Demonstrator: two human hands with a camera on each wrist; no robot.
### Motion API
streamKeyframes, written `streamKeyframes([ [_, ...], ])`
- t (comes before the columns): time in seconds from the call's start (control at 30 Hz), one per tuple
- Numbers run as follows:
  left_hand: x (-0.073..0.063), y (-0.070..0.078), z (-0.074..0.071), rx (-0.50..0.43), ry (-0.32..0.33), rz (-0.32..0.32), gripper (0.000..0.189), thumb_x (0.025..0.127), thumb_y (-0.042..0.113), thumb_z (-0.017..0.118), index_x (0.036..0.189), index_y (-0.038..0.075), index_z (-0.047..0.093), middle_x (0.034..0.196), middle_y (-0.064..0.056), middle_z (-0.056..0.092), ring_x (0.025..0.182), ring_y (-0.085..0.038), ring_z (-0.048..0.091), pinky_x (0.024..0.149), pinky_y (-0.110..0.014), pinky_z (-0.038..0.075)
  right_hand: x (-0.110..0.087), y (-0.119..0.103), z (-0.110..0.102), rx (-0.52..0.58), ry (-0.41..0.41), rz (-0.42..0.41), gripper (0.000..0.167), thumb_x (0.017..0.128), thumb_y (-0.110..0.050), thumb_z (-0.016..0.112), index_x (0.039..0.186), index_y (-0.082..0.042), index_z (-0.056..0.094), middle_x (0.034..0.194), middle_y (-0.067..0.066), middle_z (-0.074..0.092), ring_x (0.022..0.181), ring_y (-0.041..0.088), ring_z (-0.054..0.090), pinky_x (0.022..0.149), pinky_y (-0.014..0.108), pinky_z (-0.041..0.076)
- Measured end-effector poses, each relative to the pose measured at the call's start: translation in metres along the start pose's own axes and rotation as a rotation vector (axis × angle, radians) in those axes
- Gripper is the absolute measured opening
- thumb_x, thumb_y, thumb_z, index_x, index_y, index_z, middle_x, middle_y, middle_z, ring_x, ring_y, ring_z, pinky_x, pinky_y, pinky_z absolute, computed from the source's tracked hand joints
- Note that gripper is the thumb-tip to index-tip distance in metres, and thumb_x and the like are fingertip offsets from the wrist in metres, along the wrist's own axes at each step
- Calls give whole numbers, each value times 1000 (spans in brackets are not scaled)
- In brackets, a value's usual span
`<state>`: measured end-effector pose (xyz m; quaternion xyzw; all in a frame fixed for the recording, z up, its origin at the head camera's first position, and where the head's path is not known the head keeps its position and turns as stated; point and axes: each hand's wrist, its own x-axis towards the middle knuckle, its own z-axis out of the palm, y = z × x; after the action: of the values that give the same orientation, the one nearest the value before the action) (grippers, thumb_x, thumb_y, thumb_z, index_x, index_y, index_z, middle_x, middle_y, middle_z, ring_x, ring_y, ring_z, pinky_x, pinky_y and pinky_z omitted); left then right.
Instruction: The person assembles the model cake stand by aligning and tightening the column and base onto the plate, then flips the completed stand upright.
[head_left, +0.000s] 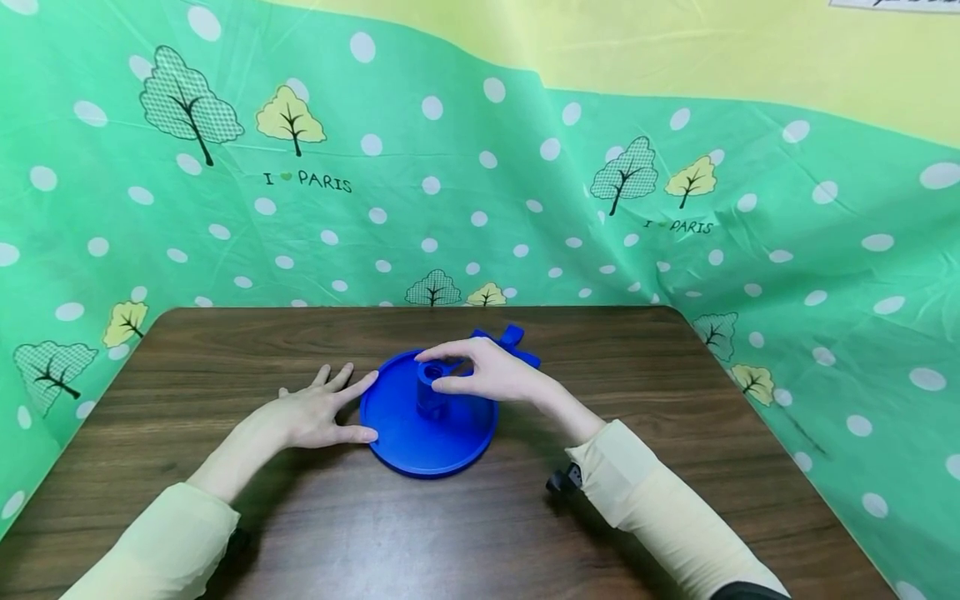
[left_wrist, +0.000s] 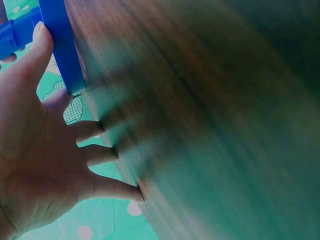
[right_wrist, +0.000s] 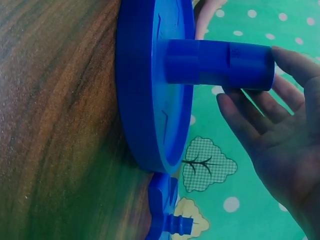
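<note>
Hands first: our left hand [head_left: 311, 417] lies flat and open, fingertips steadying the rim of the round blue plastic disc [head_left: 401, 446] mid-table, while our right hand [head_left: 491, 371] pinches its upright blue tube [head_left: 430, 392]. We'd keep that rim pinned and the tube plumb.

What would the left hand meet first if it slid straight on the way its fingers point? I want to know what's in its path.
The left hand already has fingertips and thumb at the rim of the blue disc; going on, it would probably push that rim first, then reach the blue post.
</note>
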<state>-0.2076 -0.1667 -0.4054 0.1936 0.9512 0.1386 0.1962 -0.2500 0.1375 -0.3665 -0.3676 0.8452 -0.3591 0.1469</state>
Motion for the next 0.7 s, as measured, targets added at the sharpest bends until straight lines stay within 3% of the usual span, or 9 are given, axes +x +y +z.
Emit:
streamKeyframes([
  [0.27, 0, -1, 0, -1, 7, 3, 98, 89, 78, 56, 166, 30, 18, 172, -25, 13, 154, -60, 9, 97, -95, 17, 3, -3, 6, 19, 83, 36, 39, 92, -35, 79, 126, -21, 66, 123, -2, 70, 116, 15, 64, 100, 47, 58],
  [0.5, -1, 0, 1, -7, 2, 0, 99, 89, 78, 57, 166, 30, 18, 172, -25, 13, 155, -60, 9, 98, -94, 16, 2, -3, 7, 38, 47, 41, 57, 93, -37, 77, 143, -17, 58, 142, 6, 64, 132, 21, 60, 104, 50, 56],
  [0.7, -2, 0, -1, -3, -1, -1, 98, 89, 78, 56, 166, 30, 18, 172, -25, 13, 155, -59, 9, 97, -94, 16, 0, 1, 4, 31, -35, 56, 55, 98, -38, 71, 148, -21, 55, 149, -2, 59, 137, 17, 58, 109, 43, 53],
])
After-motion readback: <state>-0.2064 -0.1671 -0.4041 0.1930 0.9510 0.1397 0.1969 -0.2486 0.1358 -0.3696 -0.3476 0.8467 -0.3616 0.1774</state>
